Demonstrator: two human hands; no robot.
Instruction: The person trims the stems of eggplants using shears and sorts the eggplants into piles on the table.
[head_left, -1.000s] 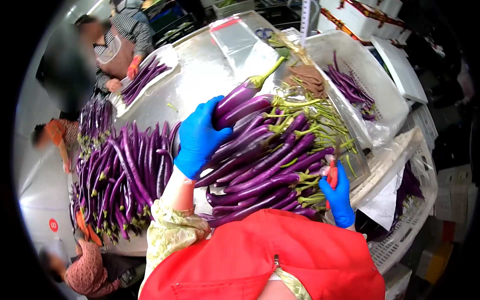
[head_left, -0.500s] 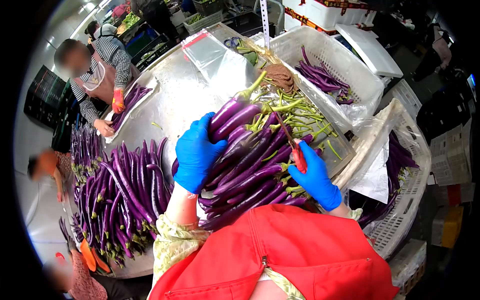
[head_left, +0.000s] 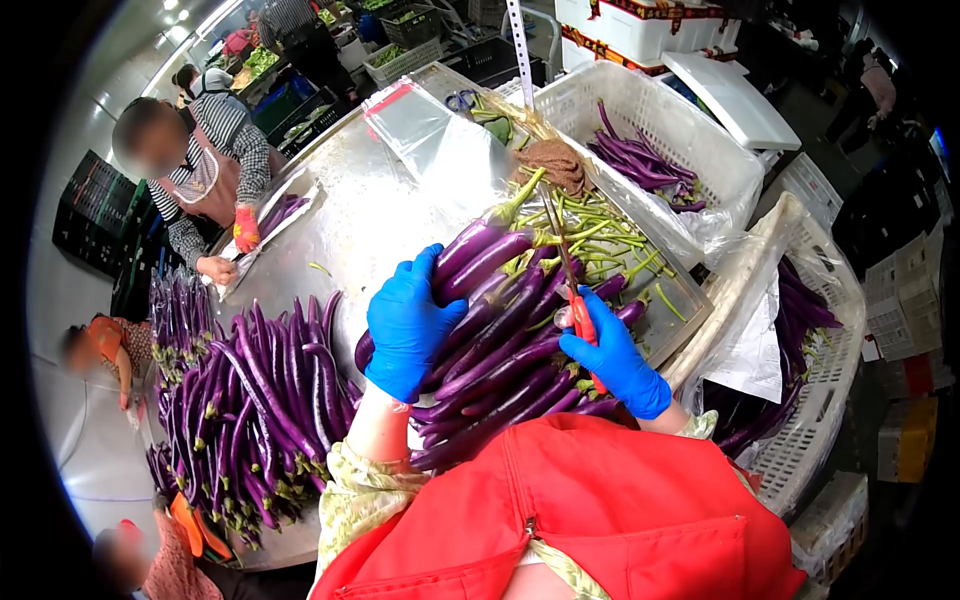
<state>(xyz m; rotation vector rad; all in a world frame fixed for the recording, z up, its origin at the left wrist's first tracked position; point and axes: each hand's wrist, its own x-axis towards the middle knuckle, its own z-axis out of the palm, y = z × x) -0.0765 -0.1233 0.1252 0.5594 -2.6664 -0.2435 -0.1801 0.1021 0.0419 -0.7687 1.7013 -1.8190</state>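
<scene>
My left hand (head_left: 408, 322), in a blue glove, is wrapped round two long purple eggplants (head_left: 478, 252) at the top of a pile. Red-handled scissors (head_left: 580, 318) are in my right hand (head_left: 622, 362), also gloved in blue. Their blades point up, beside the stem ends of the held eggplants; one stem looks short and the other long. Below both hands lies the pile of eggplants (head_left: 497, 368), stems to the right. Cut green stems (head_left: 625, 238) are scattered right of the pile.
More eggplants (head_left: 258, 400) lie in rows on the metal table (head_left: 345, 190) at left. Clear bags (head_left: 420, 120) and a brown cloth (head_left: 553, 165) are farther back. White crates (head_left: 735, 180) stand right. A co-worker (head_left: 205, 175) handles eggplants at the far left; other people are behind.
The scissors have moved from low at the right up to the stems above the pile. One stem in my left hand's bunch is now shorter. The co-worker's wrapping now covers more eggplants.
</scene>
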